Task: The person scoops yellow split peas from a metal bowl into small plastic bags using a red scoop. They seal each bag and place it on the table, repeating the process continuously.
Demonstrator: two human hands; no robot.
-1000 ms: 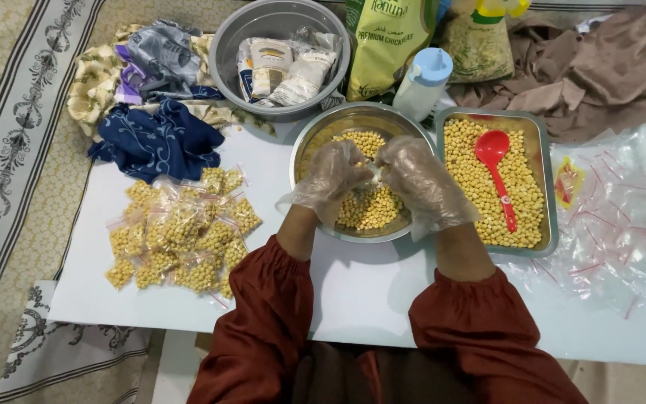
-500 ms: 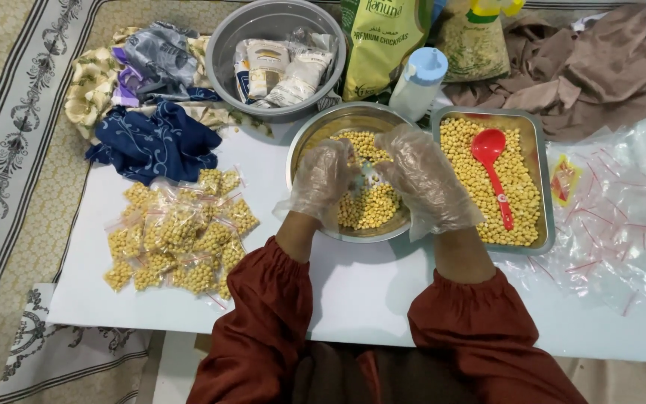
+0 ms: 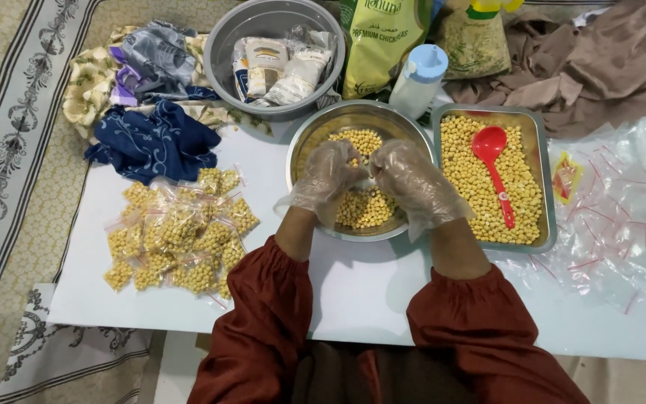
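Observation:
Both my hands wear clear plastic gloves and hover over a round steel bowl (image 3: 300,142) half full of yellow chickpeas (image 3: 364,211). My left hand (image 3: 327,179) and my right hand (image 3: 413,183) meet fingertip to fingertip above the bowl's middle. Together they pinch a small clear bag (image 3: 368,178), which the gloves mostly hide. To the left on the white table (image 3: 353,292) lies a pile of small filled chickpea bags (image 3: 181,236).
Right of the bowl, a steel tray (image 3: 546,187) of chickpeas holds a red scoop (image 3: 491,153). Empty clear bags (image 3: 614,217) lie at far right. Behind are a grey basin (image 3: 222,45) of packets, a green pouch (image 3: 379,37), a white bottle (image 3: 420,78) and bundled cloths (image 3: 155,138).
My hands have stayed over the bowl and drawn their fingertips closer together around the small bag. The view has shifted slightly.

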